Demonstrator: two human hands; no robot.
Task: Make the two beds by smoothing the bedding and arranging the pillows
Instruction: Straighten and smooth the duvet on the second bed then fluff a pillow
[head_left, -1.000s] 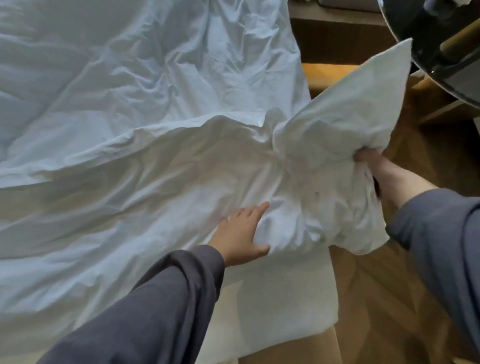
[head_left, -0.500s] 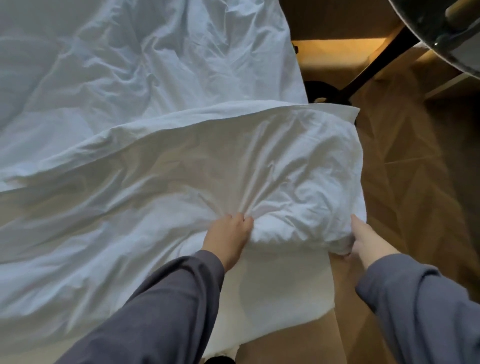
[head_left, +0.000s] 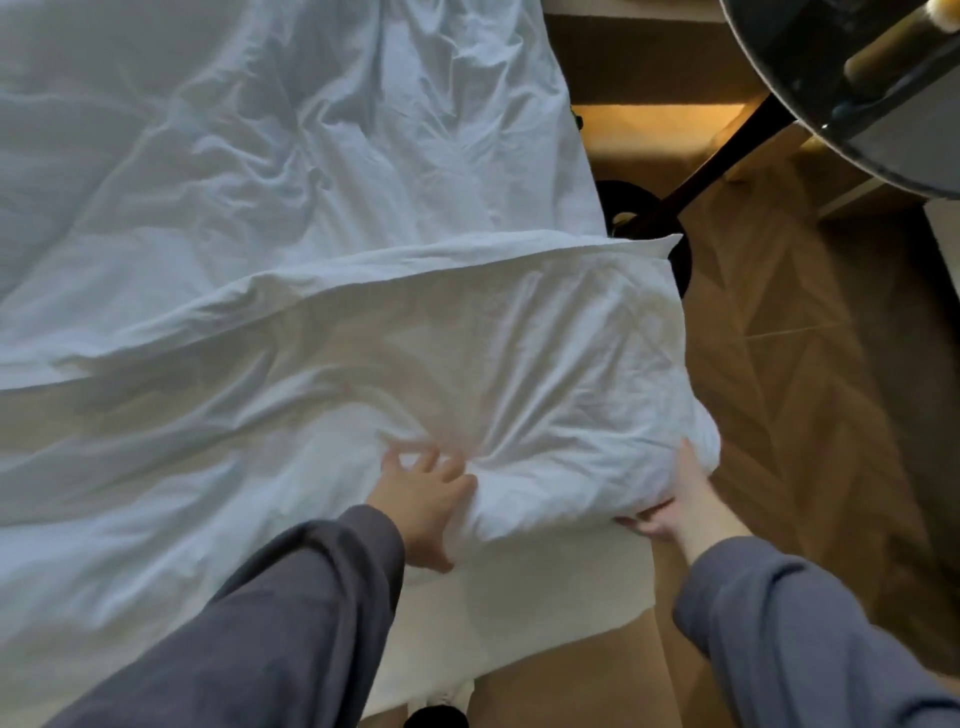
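A white, creased duvet (head_left: 260, 182) covers the bed. Its near part is folded back into a thick band (head_left: 467, 353) that ends in a puffy corner at the bed's right edge. My left hand (head_left: 421, 499) rests on the band's near fold, fingers spread and laid on the cloth, with creases radiating from them. My right hand (head_left: 675, 499) holds the puffy corner from the side, thumb up along it and fingers curled beneath it. Below the band lies the flat white sheet (head_left: 519, 613). No pillow is in view.
A round dark table (head_left: 831, 78) on a black slanted stand with a ring foot (head_left: 675, 249) is close to the bed's right side. Wooden herringbone floor (head_left: 805, 389) runs along the right. The tan bed base (head_left: 571, 686) shows below the sheet.
The raised corner of the duvet has come down flat onto the bed. My right hand dropped from its top to its lower side. My left hand's fingers closed on the fold, then spread.
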